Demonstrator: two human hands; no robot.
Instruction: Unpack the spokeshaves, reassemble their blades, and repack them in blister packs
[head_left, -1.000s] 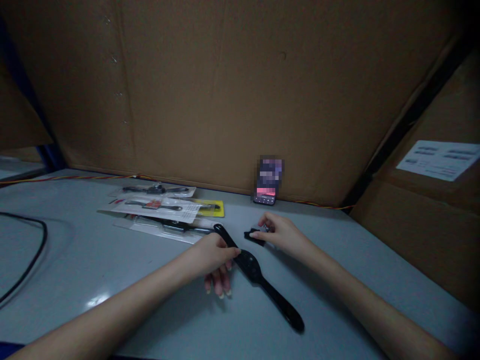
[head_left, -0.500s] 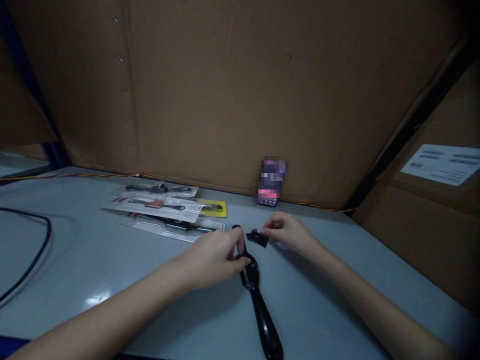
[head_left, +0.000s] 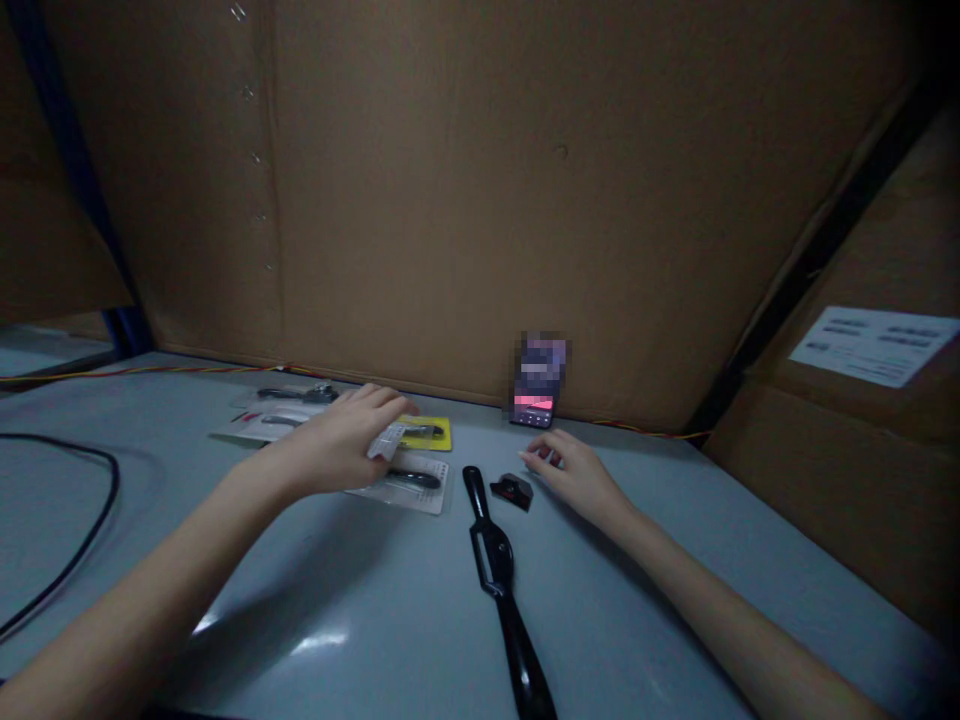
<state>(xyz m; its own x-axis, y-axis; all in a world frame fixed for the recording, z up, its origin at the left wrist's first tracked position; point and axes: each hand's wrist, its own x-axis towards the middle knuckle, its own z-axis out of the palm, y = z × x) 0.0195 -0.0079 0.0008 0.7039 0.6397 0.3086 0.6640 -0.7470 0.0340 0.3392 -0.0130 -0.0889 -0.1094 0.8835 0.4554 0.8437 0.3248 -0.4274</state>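
Observation:
A black spokeshave body (head_left: 496, 560) lies on the grey table, its handles running toward and away from me. Beside its upper end lies a small dark metal piece (head_left: 513, 491), flat on the table. My right hand (head_left: 574, 475) rests just right of that piece, fingers loosely curled and apart, with nothing visible in them. Over the packaged tools at the left is my left hand (head_left: 349, 440), thumb and fingers spread across the end of a white carded package (head_left: 388, 441). Its grip on the card is not plain to see.
A yellow-backed package (head_left: 439, 434) and a clear blister pack (head_left: 420, 490) lie around the left hand. A phone (head_left: 536, 385) leans against the cardboard wall (head_left: 420, 200). A black cable (head_left: 112, 490) curves at far left, and a labelled carton (head_left: 832, 430) stands right.
My left hand has left the spokeshave and moved left to the packages. My right hand has let go of the small dark piece, which now lies on the table.

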